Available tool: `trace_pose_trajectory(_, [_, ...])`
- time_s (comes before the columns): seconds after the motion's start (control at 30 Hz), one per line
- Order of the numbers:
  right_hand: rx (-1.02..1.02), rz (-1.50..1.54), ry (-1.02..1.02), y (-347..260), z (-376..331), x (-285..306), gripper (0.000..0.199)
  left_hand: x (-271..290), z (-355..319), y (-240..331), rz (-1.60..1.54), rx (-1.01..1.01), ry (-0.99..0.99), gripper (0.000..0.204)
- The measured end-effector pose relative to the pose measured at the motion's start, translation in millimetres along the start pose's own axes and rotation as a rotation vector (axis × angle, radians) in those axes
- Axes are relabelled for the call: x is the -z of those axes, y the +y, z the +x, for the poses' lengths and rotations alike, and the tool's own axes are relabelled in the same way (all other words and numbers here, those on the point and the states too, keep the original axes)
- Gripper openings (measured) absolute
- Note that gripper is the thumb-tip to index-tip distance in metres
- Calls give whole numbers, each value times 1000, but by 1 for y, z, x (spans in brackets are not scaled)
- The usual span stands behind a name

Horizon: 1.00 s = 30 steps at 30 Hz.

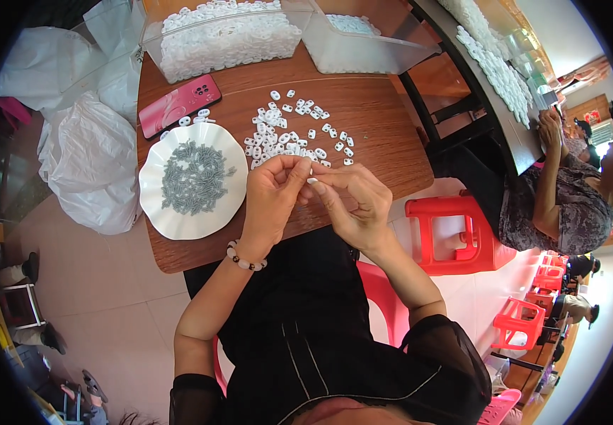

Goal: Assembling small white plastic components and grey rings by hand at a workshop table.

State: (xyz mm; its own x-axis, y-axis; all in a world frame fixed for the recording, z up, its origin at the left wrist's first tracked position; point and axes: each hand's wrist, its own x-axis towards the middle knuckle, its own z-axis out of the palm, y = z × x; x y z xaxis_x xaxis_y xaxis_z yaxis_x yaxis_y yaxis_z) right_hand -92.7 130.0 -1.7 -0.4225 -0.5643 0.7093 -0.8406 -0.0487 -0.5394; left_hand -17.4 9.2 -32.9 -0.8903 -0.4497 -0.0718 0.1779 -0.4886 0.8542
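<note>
My left hand and my right hand meet above the table's near edge, thumbs and fingers pinched together. Between the left fingertips shows a bit of a small white plastic piece. The right fingertips press close against it; what they grip is mostly hidden. Just beyond lies a loose spread of white plastic pieces with two holes, perhaps cord-lock parts. To the left, a white scalloped plate bears a heap of small grey springs.
A pink phone lies behind the plate. Clear bins of white pieces, one fuller bin and another bin, stand at the back. White sacks sit left, a red stool right. Another person works at a dark table.
</note>
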Motion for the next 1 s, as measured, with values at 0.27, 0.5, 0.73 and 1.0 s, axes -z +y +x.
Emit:
trace_pose_trajectory(0.27, [-51, 2, -43, 1, -4, -4, 13, -2, 2, 2, 42, -88, 75, 18])
trace_pose_trajectory(0.5, [-108, 12, -45, -2, 0, -3, 11, -4, -1, 6, 134, -196, 47, 19])
trace_pose_trajectory(0.73, [-139, 25, -38, -2, 2, -2, 9, -4, 0, 1, 324, -407, 50, 16])
trace_pose_trajectory(1.0, [-433, 304, -1, 5, -1, 2, 10, 2, 1, 2, 324, -282, 81, 15])
